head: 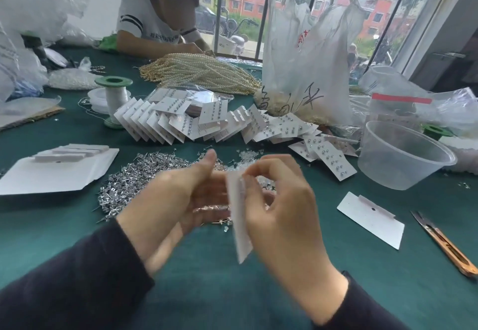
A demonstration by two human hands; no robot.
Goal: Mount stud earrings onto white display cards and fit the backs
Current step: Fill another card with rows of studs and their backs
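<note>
White display card held edge-on above the tabletop, between both hands. Long axis runs near-to-far, far end tipped up, faces turned left and right. Right hand grip: fingers curled, pinching the card's far edge. Left hand: fingers straight against the card's left face, thumb up, not clenched. Motion blur hides whether any studs or backs are on the card or what the fingertips hold. Loose stud earrings are heaped under the hands, partly covered.

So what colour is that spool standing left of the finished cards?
The spool has green ends and white thread, clearest in the head view.
</note>
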